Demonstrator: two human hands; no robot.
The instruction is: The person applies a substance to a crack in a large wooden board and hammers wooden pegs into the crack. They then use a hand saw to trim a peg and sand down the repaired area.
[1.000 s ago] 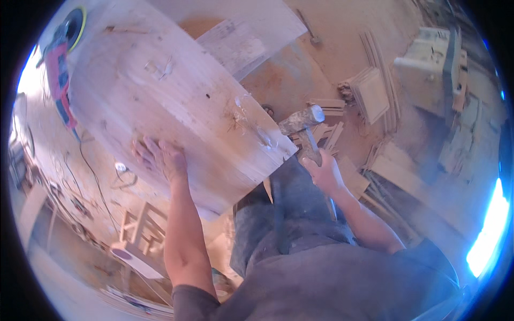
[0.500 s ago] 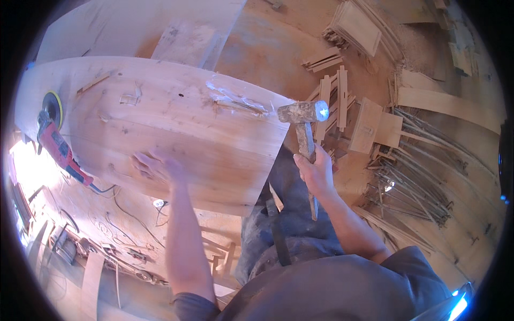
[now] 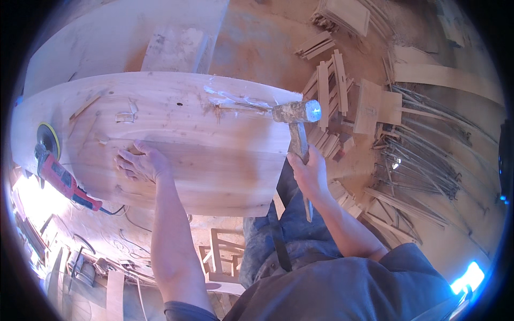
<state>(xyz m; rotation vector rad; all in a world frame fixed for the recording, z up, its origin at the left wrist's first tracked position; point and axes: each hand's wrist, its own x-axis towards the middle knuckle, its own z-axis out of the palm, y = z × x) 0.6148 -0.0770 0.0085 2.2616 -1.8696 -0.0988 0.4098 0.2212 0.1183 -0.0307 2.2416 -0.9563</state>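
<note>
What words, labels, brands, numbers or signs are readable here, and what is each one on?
No text can be read anywhere in this view.
Red and black power tool: any marking on its body is too small and blurred to read.
Hammer in the right hand: no lettering visible.
Wooden board: grain and a dark spot, no lettering visible.

Left head-worn fisheye, looks steeply down over the dark grey fabric shirt (image 3: 310, 291) onto the broad pale wooden slab (image 3: 230, 160) close below; dusty brown floor (image 3: 262, 45) farther off; edges bend toward rim.
</note>
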